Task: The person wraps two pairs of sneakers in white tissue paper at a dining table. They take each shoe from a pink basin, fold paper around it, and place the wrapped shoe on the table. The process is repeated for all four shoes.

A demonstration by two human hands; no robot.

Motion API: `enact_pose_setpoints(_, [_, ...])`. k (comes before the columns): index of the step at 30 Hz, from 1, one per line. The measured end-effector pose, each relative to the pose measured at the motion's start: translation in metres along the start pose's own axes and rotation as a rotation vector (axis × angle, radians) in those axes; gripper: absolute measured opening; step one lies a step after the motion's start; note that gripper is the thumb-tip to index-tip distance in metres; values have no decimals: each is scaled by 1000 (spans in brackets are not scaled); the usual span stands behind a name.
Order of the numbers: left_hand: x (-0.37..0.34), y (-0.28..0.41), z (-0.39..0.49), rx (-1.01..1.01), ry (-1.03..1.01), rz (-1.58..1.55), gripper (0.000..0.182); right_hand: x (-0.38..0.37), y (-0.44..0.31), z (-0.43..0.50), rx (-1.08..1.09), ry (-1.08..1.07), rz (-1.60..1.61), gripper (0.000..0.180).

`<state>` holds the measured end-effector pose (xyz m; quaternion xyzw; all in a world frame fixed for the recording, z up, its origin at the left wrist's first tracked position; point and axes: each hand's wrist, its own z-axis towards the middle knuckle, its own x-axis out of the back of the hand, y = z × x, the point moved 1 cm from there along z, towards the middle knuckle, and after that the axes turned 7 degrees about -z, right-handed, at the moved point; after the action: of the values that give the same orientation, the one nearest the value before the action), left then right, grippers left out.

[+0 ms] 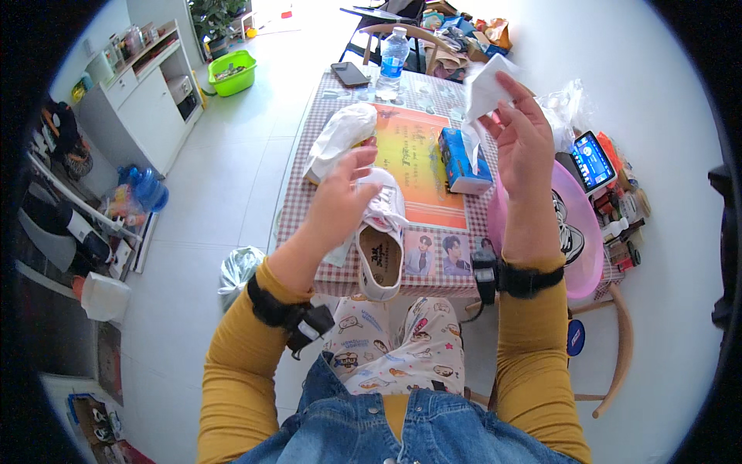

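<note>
My right hand (524, 133) is raised over the table's right side and pinches a white tissue (487, 87), blurred by motion. Below it lies a blue tissue box (462, 162), with another tissue sticking out of its opening. My left hand (342, 197) hovers with fingers apart over a white lace-up sneaker (379, 255) and seems to hold nothing. The sneaker's toe points away from me and its open heel faces me. Beyond the left hand, a second shoe-shaped bundle (342, 139) is covered in white tissue; most of the shoe inside is hidden.
A water bottle (392, 64) and a phone (350, 75) stand at the back of the checked table (301, 255). On the right, a pink basin (585, 214) holds black-and-white shoes (571, 240), near a lit screen (595, 160). A wooden chair (620, 348) is below it.
</note>
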<state>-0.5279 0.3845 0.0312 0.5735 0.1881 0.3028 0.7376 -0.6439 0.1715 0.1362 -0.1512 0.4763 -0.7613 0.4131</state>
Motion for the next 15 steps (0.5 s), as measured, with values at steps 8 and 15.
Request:
enact_pose_setpoints(8, [-17,6,-10,331,-293,-1222,68,-31,-18,-55,-143,-20,370,29])
enact_pose_setpoints(15, [12,20,-25,-19,75,-1005,25,-34,-26,-89,-426,-163,234,61])
